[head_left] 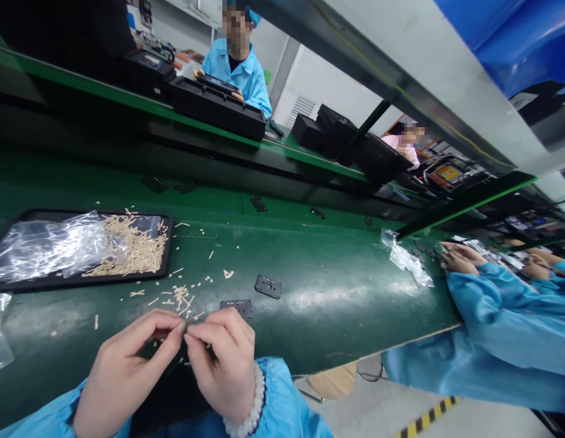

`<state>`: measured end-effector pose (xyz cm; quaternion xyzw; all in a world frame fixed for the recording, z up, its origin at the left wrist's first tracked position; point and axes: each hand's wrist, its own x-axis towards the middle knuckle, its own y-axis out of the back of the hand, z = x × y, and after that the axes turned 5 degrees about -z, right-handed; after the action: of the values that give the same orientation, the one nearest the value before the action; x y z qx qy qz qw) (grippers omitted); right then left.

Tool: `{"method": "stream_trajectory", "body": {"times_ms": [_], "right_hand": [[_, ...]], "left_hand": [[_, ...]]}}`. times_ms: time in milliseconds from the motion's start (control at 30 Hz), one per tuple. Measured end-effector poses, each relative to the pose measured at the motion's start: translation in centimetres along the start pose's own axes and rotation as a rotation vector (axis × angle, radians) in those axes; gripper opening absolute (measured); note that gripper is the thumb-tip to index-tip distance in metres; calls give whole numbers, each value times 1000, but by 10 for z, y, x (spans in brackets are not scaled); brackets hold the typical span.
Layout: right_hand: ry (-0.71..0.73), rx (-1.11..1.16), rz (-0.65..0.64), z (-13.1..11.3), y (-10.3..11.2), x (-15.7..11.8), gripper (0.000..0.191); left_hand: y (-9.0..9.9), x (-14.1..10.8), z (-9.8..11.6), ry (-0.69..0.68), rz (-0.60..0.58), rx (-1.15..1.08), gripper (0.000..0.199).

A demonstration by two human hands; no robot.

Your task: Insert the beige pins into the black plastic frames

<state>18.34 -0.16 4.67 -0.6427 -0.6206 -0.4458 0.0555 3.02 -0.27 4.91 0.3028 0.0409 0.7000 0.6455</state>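
Small tan strips [181, 295] lay loosely scattered on the green bench [337, 310], just beyond the fingertips of two bare hands. The left hand [131, 365] and right hand [225, 359] nearly met, each pinched closed, thumb against forefinger; whether a tiny piece sat between the fingertips, I could not tell. A pale beaded bracelet [252, 407] circled the right wrist, beside a blue sleeve [280, 395].

Just past the right hand lay a flat dark plate [237, 307], partly hidden by it, with a second plate [268, 286] near it, farther right. To the left stood a shallow black tray [170, 246], holding clear plastic bags [49, 246] and a heap of more strips [131, 249]. Small black parts [258, 204] were spread along the far side of the bench. At the right, crumpled clear plastic [405, 258] lay near a neighbour's hands [460, 258]. Across the shelf, a person in blue [241, 79] held a dark object [218, 84].
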Motion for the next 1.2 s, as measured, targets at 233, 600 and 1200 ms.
{"method": "stream_trajectory", "body": {"times_ms": [233,600,1200], "right_hand": [[-30,42,-91,5,2,4,13],[-124,143,-47,-1,-8,8,15],[-40,12,-148,-3,-8,13,15]], "left_hand": [[8,-8,-9,-305,-42,253,20],[14,-7,-12,-377,-54,306,26],[22,-6,-23,305,-131,18,36]]}}
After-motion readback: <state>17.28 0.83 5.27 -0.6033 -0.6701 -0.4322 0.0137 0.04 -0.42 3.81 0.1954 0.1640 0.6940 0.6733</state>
